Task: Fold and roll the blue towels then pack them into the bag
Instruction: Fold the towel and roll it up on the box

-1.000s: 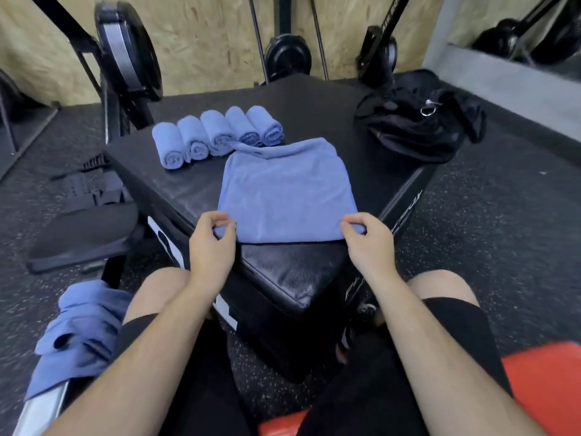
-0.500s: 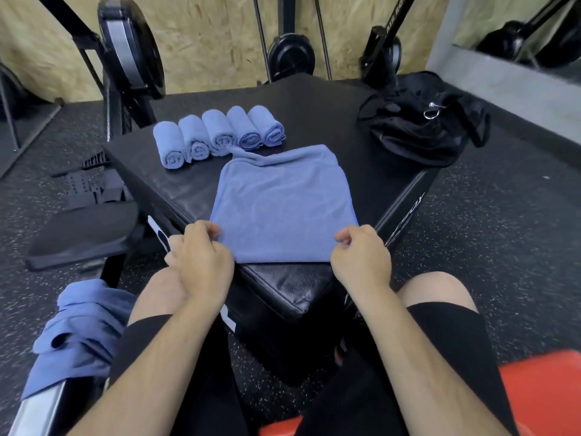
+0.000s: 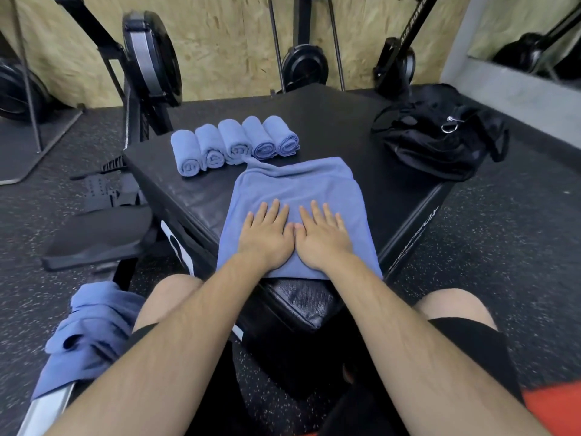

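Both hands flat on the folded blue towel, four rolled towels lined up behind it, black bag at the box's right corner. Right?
Not quite: the head view shows five rolled towels, not four. The rest holds: left hand and right hand flat on the folded blue towel, black bag at the right corner of the box.

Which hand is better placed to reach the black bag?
Probably the right hand: flat on the folded blue cloth towel, it lies nearer the black fabric bag than the left hand.
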